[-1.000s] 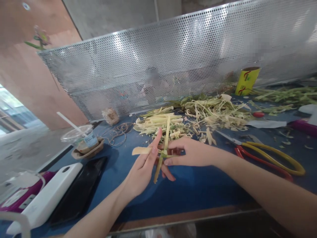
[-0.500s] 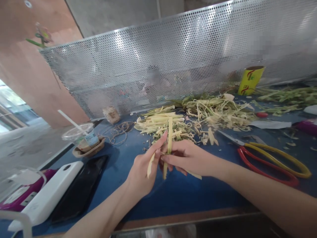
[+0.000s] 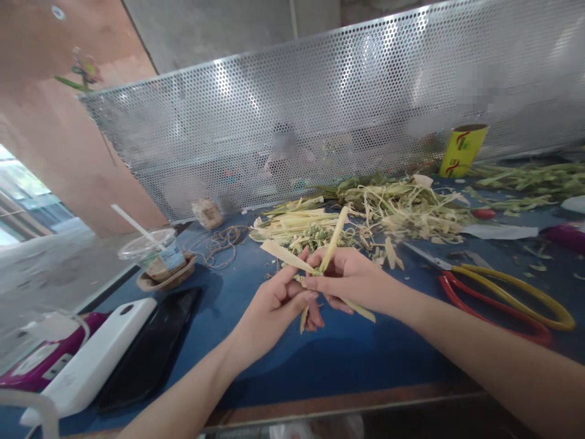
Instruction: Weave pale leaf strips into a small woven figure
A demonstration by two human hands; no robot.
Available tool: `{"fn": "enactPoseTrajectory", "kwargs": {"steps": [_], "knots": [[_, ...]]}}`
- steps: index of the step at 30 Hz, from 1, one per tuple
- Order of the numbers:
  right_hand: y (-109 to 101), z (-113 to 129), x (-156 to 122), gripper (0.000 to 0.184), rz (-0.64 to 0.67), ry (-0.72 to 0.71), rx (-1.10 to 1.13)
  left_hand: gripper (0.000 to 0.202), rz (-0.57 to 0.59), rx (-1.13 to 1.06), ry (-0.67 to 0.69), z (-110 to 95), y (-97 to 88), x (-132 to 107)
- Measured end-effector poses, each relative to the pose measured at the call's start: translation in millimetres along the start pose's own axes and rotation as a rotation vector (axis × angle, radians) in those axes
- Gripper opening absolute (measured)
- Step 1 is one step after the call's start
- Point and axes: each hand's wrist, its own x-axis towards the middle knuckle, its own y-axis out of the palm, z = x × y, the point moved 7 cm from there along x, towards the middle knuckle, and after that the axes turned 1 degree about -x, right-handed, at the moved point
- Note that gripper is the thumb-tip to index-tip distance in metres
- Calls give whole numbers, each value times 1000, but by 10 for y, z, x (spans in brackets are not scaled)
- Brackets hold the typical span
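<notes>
Between left hand [image 3: 273, 306] and right hand [image 3: 353, 281], the strip [image 3: 334, 235] now leans right.

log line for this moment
left hand: holds leaf strips | right hand: holds leaf strips | scissors: on table

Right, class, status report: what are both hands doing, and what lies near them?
Left hand and right hand both pinch crossed leaf strips, above the table. Scissors lie to the right, apart. Trimmings piled behind.
</notes>
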Motion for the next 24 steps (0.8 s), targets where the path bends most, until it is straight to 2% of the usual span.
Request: {"fn": "enactPoseTrajectory", "kwargs": {"steps": [3,7,10,13,17,19,24], "knots": [[-26,-5,5,20,-54,-22,92,43,-16,81,16,-33,-4,5],[-81,-42,15,19,-137,-9,123,39,-38,131,10,-32,5,-8],[-88,-51,20,22,-98,24,61,43,-85,115,-22,-6,-4,-32],[-133,20,1,29,-80,16,-87,48,-122,45,-28,10,-7,-54],[-290,279,-58,26,-280,-184,-471,27,-124,-15,-59,50,24,-52],[-296,343,-78,24,-325,-252,-551,18,-138,-39,-68,57,27,-44],[-156,303,-72,24,-218,-246,-433,27,-182,-9,-14,6,-1,-19]]}}
